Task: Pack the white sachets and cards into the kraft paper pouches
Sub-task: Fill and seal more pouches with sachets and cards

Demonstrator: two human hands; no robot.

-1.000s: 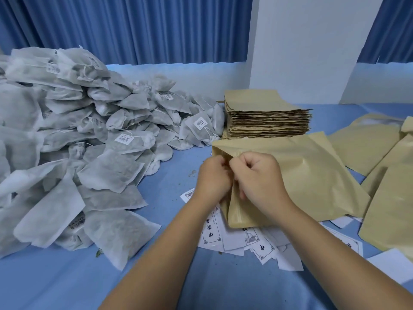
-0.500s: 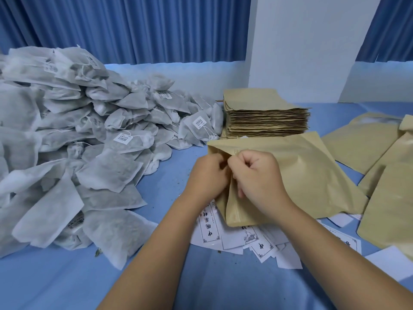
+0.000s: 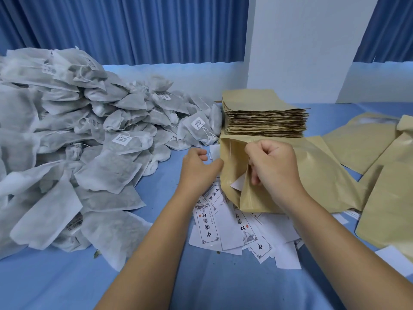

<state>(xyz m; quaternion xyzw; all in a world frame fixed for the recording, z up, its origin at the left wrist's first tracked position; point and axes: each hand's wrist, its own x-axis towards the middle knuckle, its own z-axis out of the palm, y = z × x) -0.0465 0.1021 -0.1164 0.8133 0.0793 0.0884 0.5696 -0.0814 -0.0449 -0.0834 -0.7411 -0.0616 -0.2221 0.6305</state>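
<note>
Step in hand: you are loading one pouch [image 3: 317,175]; I judge it to be partly filled, with the sachet not yet in.
Right hand: your right hand [image 3: 274,168] is clamped on the pouch's mouth, fingers curled round the near flap and lifting it off the table [image 3: 201,283].
Left hand: your left hand [image 3: 196,168] holds nothing. Its fingers are loosely curled and it sits just beside the pouch's left edge; I cannot tell whether the thumb touches the paper.
Pouch: it lies near the middle of the table with its mouth turned to the left and gaping. Its lower part rests across the loose cards [image 3: 214,229].
Card: a white corner [image 3: 237,184] shows inside the mouth, so one card appears to be in. How deep it sits is hidden.
Sachets: the heap [image 3: 89,142] covers the left side of the table, from the near edge to the far edge. The closest ones lie near your left hand.
Supplies: a stack of flat pouches [image 3: 263,121] stands just behind the open one. More pouches [image 3: 357,144] lie toward the right edge.
Next move: take one sachet from the heap with your free left hand and feed it flat through the mouth.
Requirement: keep the flap lifted so the mouth does not close on the sachet.
Risk: the card could ride out as the sachet goes in.
</note>
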